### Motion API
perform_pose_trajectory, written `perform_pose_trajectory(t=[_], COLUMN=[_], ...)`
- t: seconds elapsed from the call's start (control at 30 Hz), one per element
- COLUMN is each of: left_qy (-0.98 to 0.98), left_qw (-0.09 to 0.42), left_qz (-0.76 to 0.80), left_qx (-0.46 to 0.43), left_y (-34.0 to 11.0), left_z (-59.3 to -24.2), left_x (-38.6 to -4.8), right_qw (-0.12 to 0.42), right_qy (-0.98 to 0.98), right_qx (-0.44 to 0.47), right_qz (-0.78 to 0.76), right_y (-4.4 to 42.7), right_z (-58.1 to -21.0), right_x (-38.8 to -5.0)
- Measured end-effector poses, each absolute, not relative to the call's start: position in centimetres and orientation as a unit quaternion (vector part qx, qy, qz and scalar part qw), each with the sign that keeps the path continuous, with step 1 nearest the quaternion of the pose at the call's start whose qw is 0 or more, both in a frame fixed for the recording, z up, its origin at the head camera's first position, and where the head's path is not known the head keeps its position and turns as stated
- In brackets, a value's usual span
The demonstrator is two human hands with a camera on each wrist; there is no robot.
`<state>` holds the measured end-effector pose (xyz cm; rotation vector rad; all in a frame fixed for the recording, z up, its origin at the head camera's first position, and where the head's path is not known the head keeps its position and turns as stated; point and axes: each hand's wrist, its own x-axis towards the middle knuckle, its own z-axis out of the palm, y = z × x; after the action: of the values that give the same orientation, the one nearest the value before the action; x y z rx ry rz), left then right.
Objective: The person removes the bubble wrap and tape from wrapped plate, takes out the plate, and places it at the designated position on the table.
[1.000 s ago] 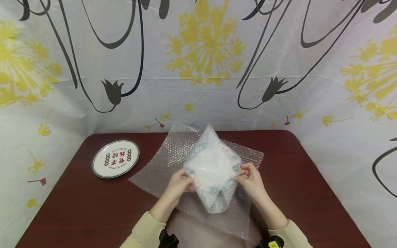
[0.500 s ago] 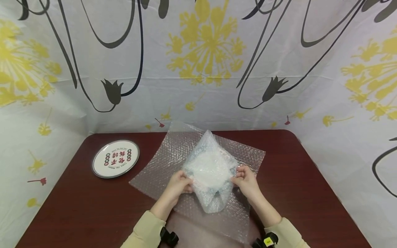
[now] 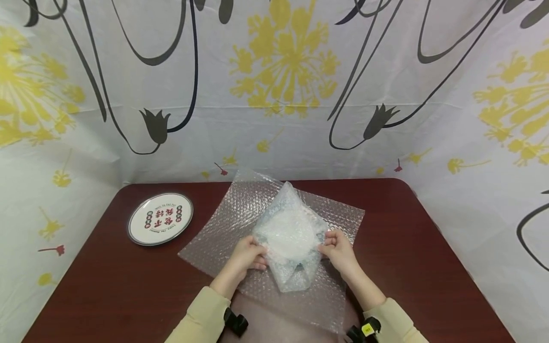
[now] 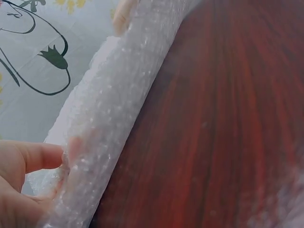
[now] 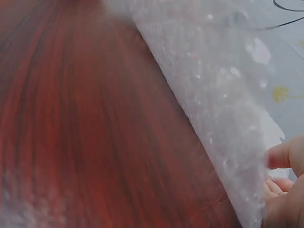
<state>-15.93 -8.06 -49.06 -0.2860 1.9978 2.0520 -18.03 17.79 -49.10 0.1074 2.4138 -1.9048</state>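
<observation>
Between my two hands is a bundle of bubble wrap [image 3: 292,233], with a pale round shape dimly visible inside. My left hand [image 3: 244,257] grips its left side, thumb on top. At the opposite side my right hand [image 3: 339,251] pinches the wrap between thumb and fingers. In the left wrist view, the left hand [image 4: 23,175] holds the edge of the bubbly wrap [image 4: 109,85], some fingertips showing blurred through it. The right wrist view has the right hand [image 5: 287,183] at the border of the wrap [image 5: 213,104]. What lies inside is mostly hidden.
A flat bubble wrap sheet [image 3: 214,238] lies under the bundle on the dark red wooden table [image 3: 429,267]. To the left sits a white plate [image 3: 160,219] with red characters and a dark rim. A patterned cloth [image 3: 266,143] hangs behind the table.
The bundle has shifted slightly left, and its far tip has come down nearer. My right hand has moved left with it, while the left hand stays almost in place.
</observation>
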Motion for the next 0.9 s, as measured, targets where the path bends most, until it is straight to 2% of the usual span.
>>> perform_pose_trajectory(t=[0.2,0.5,0.9], left_qy=[0.706,0.748,0.775], left_qw=[0.133,0.146,0.144], left_qz=[0.689,0.643,0.611], left_qx=[-0.097,-0.076,-0.078], left_y=[-8.1,-8.2,-8.2], left_z=[-49.3,-48.9,-48.6], left_x=[-16.2,-16.2,-16.2], right_qw=[0.041,0.055,0.066], right_qy=[0.788,0.788,0.791], right_qx=[0.019,0.020,0.027], right_qz=[-0.614,-0.613,-0.608], right_y=[17.8,18.4,18.3], right_z=[-48.3,-49.7,-49.3], right_x=[-17.9,-18.6,-18.5])
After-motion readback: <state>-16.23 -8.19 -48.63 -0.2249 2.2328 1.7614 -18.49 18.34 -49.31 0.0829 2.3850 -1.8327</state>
